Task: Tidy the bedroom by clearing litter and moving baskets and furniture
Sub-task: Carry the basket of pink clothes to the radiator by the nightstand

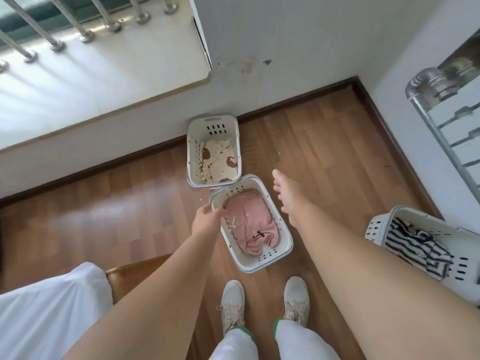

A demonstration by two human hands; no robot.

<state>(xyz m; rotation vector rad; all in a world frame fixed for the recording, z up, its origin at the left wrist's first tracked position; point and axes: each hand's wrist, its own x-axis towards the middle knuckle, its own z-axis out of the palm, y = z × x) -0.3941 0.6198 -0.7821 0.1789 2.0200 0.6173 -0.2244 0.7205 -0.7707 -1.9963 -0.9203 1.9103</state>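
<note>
Where the wooden floor (104, 209) meets the skirting under the window ledge (104, 74), two white plastic baskets stand corner to corner. The left hand (206, 216) is placed at the near basket (280, 245), its fingers curled over the left rim; the grip is judged light. A pink garment (249, 224) is carried inside, so the load is expected to be small. The slotted walls are judged stiff yet slightly flexible, and the rim or the end slots are the recommended holds. The far basket (193, 152), against the wall, holds a cream printed cloth (220, 159). The right hand (285, 190) is held above the floor, fingers spread, gripping nothing. A third basket (379, 224) with striped clothing (413, 245) stands at the right.
</note>
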